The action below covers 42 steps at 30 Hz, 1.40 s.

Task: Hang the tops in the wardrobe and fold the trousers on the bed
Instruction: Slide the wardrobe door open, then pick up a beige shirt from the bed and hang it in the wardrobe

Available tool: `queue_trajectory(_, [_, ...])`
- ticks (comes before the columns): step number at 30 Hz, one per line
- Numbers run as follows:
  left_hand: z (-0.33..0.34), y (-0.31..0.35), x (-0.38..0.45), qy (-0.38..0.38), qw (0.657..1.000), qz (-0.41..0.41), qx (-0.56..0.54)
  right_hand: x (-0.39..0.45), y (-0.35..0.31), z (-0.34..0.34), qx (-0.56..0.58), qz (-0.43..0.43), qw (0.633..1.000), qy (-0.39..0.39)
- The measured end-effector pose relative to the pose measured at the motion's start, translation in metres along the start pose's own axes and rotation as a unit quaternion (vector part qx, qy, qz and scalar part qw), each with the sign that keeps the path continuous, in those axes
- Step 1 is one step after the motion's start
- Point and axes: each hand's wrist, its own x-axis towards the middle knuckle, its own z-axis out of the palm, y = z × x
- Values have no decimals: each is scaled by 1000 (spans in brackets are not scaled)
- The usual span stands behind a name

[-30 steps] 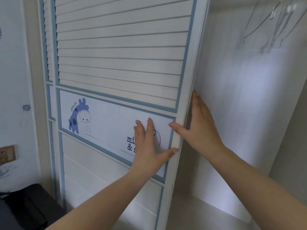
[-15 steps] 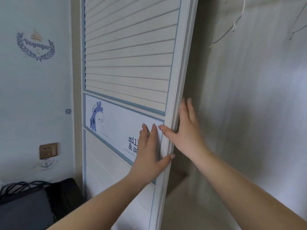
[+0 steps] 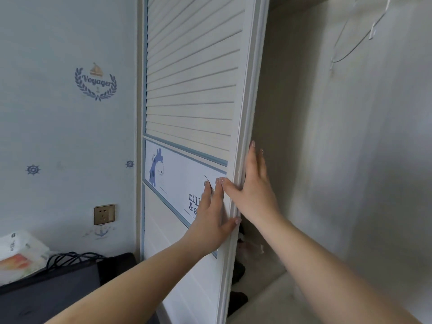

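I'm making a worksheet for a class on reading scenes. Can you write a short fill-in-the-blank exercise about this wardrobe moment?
1. The left hand lies flat on the front of the sliding ____, over its printed panel.
2. The right hand has its fingers on the door's ____, thumb on the front.
3. The cartoon animal printed on the panel is coloured ____.
4. The wall emblem with a sailing boat reads ____.

Missing words: door; edge; blue; Voyager
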Motion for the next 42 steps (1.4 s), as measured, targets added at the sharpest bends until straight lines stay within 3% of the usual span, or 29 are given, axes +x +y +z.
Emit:
queue_trajectory(10, [-13, -11, 13, -13, 999, -52, -1, 12, -9, 20, -3, 20, 999, -27])
queue_trajectory(26, [-9, -15, 15, 5, 999, -40, -1, 12, -8, 22, 26, 15, 999, -23])
queue_trajectory(30, [-12, -15, 0, 73, 995, -51, -35, -4, -6, 17, 76, 7, 997, -31])
queue_trajectory(35, [-21, -23, -61, 171, 972, -114, -116, -49, -9, 14, 129, -109, 986, -2])
queue_trajectory(42, [-63, -32, -200, 304, 918, -224, -120, -133, -54, 78, 260, -108, 934, -219])
